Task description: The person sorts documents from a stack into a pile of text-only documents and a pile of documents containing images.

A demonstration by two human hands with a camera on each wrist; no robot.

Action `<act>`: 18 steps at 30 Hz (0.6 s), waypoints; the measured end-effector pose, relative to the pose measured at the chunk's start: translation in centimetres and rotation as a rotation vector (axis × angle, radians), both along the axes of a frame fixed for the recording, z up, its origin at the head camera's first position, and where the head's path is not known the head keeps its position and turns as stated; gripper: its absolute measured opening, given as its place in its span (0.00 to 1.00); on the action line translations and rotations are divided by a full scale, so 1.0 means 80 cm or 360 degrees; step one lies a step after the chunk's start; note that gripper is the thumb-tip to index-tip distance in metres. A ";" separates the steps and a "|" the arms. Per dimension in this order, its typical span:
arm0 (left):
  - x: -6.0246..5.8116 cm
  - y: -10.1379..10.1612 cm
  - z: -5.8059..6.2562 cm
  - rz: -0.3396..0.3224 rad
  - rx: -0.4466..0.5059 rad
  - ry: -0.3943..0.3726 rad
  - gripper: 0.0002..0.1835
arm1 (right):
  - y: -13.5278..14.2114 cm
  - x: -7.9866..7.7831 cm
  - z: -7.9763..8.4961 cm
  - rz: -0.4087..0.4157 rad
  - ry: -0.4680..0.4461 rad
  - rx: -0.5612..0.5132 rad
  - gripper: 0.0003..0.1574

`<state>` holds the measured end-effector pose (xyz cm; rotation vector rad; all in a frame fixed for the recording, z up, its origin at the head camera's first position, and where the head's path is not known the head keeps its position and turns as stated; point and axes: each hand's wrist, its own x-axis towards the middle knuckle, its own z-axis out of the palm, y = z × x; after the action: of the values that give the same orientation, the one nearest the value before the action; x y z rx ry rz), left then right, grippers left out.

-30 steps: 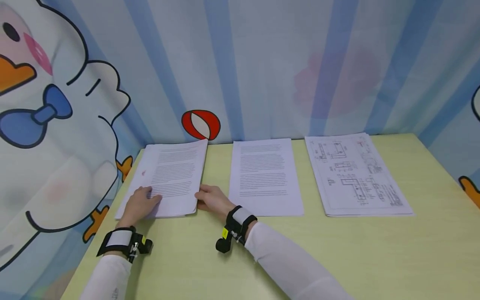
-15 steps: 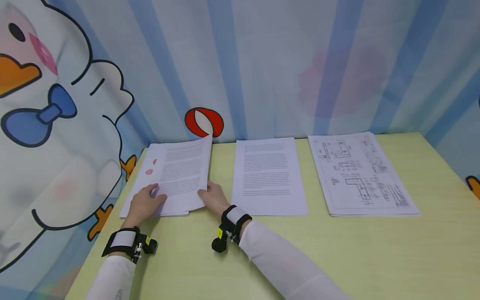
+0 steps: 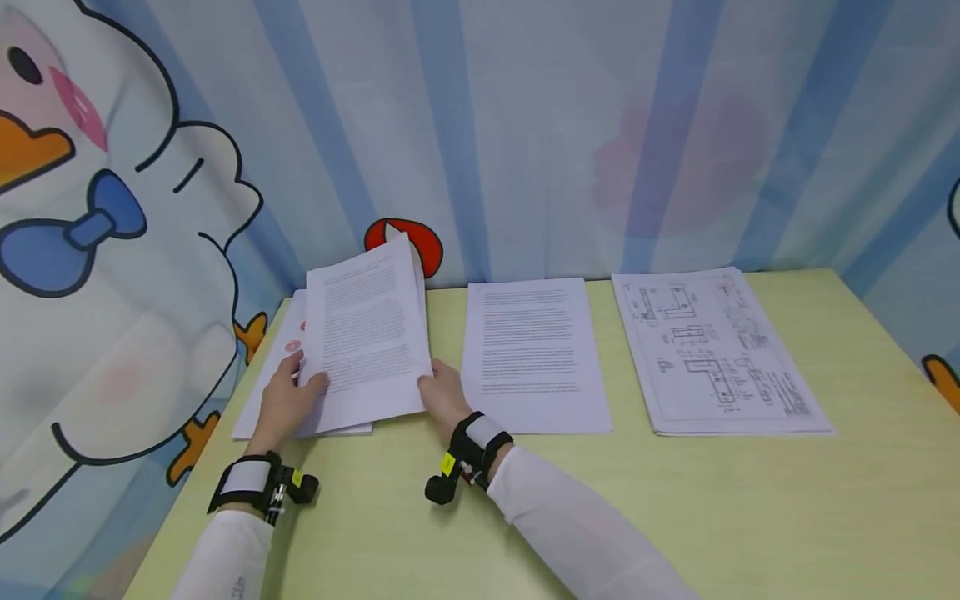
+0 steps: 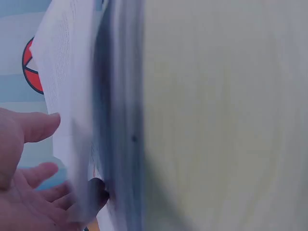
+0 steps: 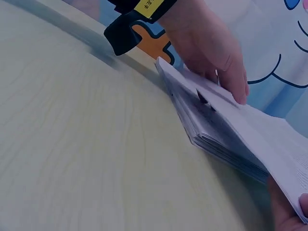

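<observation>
Now we hold the top sheets (image 3: 367, 333) higher above the red-marked stack (image 3: 285, 333), further parted; our right hand (image 3: 445, 396) pinches them, fingers closed; our left hand's (image 3: 282, 408) grip is unclear.

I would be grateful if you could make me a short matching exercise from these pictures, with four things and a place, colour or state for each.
1. Lifted sheets
2. Middle page
3. Drawings
4. Table

A. Pale yellow
B. At the right end of the row
C. Tilted up, held by the right hand
D. Flat, bearing lines of text

Pairs: 1-C, 2-D, 3-B, 4-A
</observation>
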<state>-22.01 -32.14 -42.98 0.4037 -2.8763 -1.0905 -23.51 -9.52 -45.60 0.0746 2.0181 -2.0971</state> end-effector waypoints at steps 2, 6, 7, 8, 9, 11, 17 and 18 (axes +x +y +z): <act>-0.003 0.002 0.002 0.0068 0.0115 0.0010 0.39 | 0.006 -0.001 0.003 -0.0031 0.0002 -0.0046 0.24; -0.008 0.005 0.006 0.0162 0.0370 -0.0075 0.43 | 0.016 -0.005 0.008 -0.0062 -0.0014 -0.0133 0.23; -0.009 0.005 0.007 0.0166 0.0428 -0.0103 0.44 | 0.019 -0.005 0.008 -0.0064 -0.0021 -0.0145 0.22; -0.009 0.006 0.008 0.0168 0.0475 -0.0140 0.44 | 0.021 -0.006 0.009 -0.0063 -0.0035 -0.0160 0.22; -0.009 0.007 0.009 0.0170 0.0521 -0.0168 0.45 | 0.024 -0.007 0.009 -0.0059 -0.0047 -0.0169 0.21; -0.007 0.010 0.009 0.0167 0.0587 -0.0200 0.44 | 0.028 -0.008 0.008 -0.0046 -0.0054 -0.0192 0.21; -0.004 0.019 0.009 0.0107 0.0659 -0.0131 0.37 | 0.042 -0.009 0.008 0.0014 -0.0059 -0.0185 0.21; -0.004 0.022 0.009 0.0090 0.0674 -0.0106 0.36 | 0.045 -0.010 0.010 0.0018 -0.0063 -0.0183 0.22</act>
<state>-22.33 -30.38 -42.29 0.5403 -2.6518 -1.7068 -24.27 -5.94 -44.84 0.0846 1.8674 -2.1823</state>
